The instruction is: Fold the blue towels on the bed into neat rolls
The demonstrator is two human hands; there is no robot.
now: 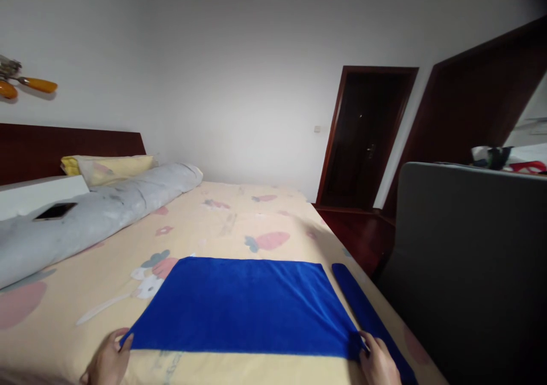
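A blue cloth (248,305) lies spread on the bed in a nearly flat rectangle, with creases fanning out on its right side. At its near left corner, my left hand (111,357) pinches the edge between thumb and fingers. The near right corner is gripped by my right hand (378,357), where the fabric bunches a little. Just right of the cloth, a long, narrow, dark blue strip (367,311), perhaps folded or rolled fabric, runs along the bed's side; its near end passes beside my right hand.
The bed sheet (231,225) has a strawberry print. A rolled grey quilt (123,203) with a phone (55,211) on it lies at left, near a yellow pillow (115,168). A grey chair back (465,259) stands close at right. Beyond is a dark door (363,140).
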